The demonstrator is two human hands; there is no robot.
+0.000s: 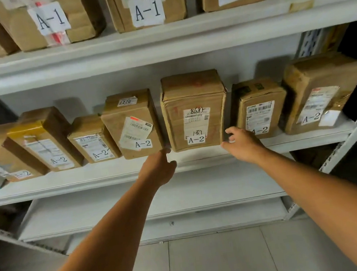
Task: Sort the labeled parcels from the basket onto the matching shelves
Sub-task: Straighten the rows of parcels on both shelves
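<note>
Reaching to the front edge of the middle shelf point(109, 175), both hands flank the tall A-2 box point(193, 101), which stands upright near that edge. The left hand point(158, 168) is at its lower left corner, fingers straight and gripping nothing, tips at the narrow gap beside the left box point(132, 123). The right hand point(241, 143) is at the lower right corner, loosely curled and holding nothing; contact is unclear. There is a slim gap to the right box point(258, 105). A strip of bare shelf runs along the front.
</note>
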